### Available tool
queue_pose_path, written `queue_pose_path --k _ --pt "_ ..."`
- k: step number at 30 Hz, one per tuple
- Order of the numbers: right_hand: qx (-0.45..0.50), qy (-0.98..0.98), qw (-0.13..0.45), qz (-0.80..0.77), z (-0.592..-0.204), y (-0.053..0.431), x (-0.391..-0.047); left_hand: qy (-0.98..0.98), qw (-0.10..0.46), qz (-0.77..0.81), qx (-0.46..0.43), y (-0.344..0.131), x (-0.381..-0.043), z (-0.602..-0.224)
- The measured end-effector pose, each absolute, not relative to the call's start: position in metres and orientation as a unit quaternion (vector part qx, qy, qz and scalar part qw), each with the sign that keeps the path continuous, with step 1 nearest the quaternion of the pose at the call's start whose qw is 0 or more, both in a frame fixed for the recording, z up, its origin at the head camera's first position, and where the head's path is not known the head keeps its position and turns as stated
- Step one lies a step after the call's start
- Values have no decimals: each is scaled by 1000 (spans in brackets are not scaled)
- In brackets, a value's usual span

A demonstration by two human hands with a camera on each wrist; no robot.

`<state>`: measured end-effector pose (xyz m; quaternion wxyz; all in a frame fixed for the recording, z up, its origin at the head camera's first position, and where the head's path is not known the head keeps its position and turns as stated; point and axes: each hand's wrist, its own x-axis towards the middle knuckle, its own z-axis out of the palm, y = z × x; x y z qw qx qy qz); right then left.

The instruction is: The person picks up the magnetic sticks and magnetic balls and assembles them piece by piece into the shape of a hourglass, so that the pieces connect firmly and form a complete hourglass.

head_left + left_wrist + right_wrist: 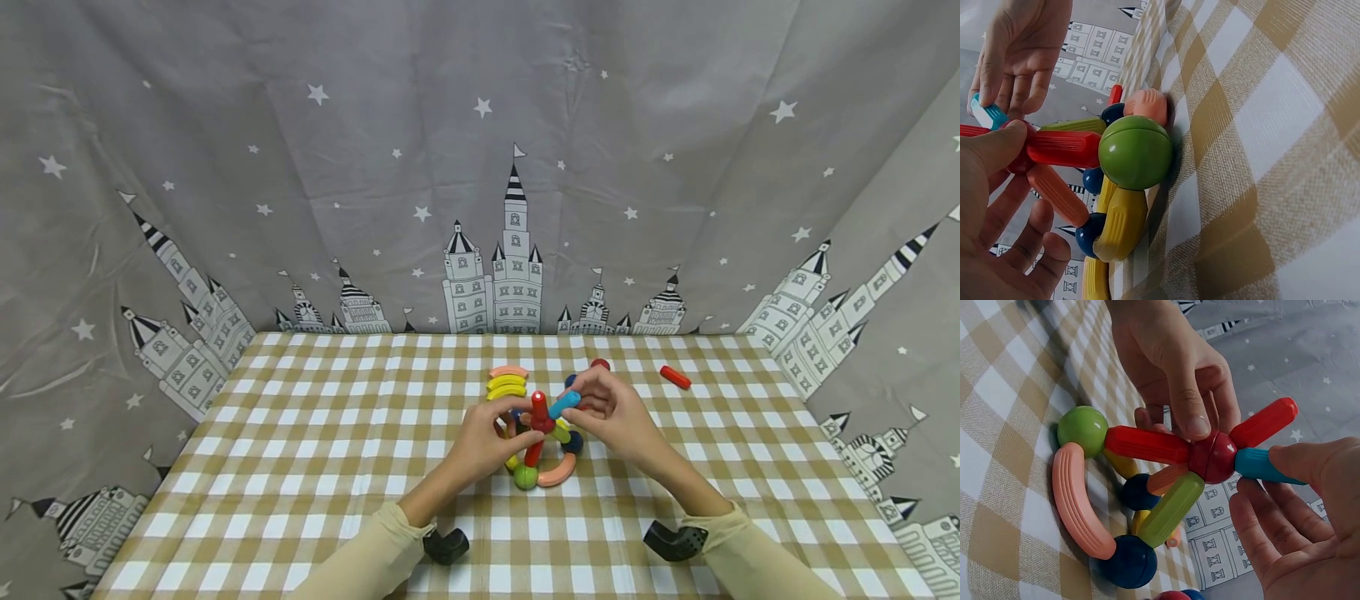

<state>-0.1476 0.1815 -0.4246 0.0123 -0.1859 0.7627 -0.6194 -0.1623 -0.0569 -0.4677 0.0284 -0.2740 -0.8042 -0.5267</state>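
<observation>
- Nearest the person, two black wrist mounts sit over the checked bench (300,467), one on each cream sleeve, both nearer than the red ball that serves as hub of the toy.
- The green ball (526,477) rests on the bench on the near side of the red ball (1212,456), joined to it by a red rod (1147,444).
- A peach curved piece (1075,500) lies on the bench beside the green ball and runs to a dark blue ball (1127,561); a yellow-green rod (1170,509) links that blue ball up to the red ball.
- The left hand (487,442) grips the red ball, thumb tip pressed on its top and fingers curled behind it.
- The right hand (611,417) pinches a light blue rod (1263,466) between thumb and fingers; the rod's end touches the red ball on the side away from the green ball.
- Another red rod (1264,422) stands up and out from the red ball, between the two hands.
- Just beyond the red ball lies a stack of curved pieces (507,383), yellow with a peach one on the far side.
- Farther right of the red ball, well apart, a loose red rod (675,377) lies on the bench.
- Behind everything hangs a grey cloth with castles and stars (480,167).
</observation>
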Motion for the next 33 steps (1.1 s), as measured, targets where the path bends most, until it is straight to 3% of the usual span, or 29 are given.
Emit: queue_pose_path --k 33 --pt "-196 779 23 -595 -428 190 -150 -802 16 -536 -264 -56 -161 -468"
